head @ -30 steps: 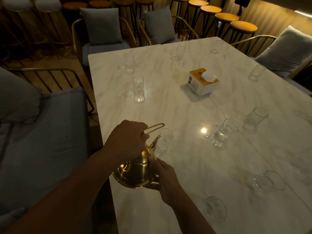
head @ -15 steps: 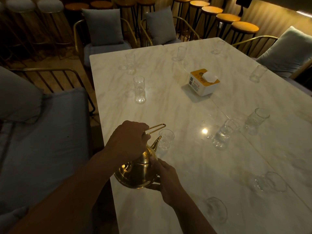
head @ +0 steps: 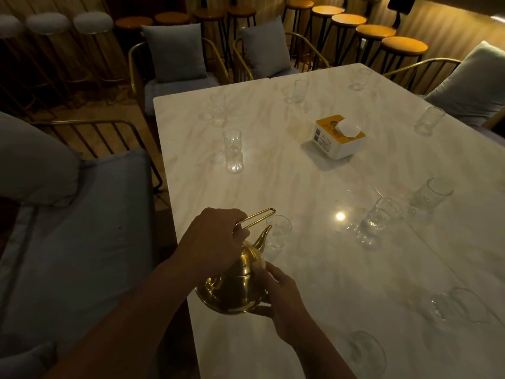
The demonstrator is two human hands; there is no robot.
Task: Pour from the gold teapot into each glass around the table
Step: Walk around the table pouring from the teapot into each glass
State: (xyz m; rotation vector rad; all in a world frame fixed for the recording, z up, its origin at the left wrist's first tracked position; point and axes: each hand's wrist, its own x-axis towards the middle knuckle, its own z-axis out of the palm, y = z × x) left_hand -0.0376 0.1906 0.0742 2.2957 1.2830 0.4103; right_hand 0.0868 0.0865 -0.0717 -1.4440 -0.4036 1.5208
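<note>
The gold teapot [head: 232, 288] is tilted above the near left edge of the marble table [head: 314, 269], its spout right at the rim of a clear glass [head: 277, 235]. My left hand [head: 210, 242] grips the teapot's wire handle from above. My right hand [head: 278, 296] cups the pot's lower right side, thumb under its base. Several more clear glasses stand around the table, among them one at the left [head: 232, 150], one in the middle right [head: 378, 222] and one near the front edge [head: 366, 351].
A yellow and white tissue box [head: 338, 136] sits at the table's centre. Grey cushioned chairs with gold frames line the left [head: 68, 214], far [head: 175, 58] and right [head: 470, 83] sides. Bar stools [head: 374, 34] stand behind.
Both hands and the teapot stay in the same pose at the near glass. Only my head has shifted slightly, so the scene sits a little lower and to the right.
</note>
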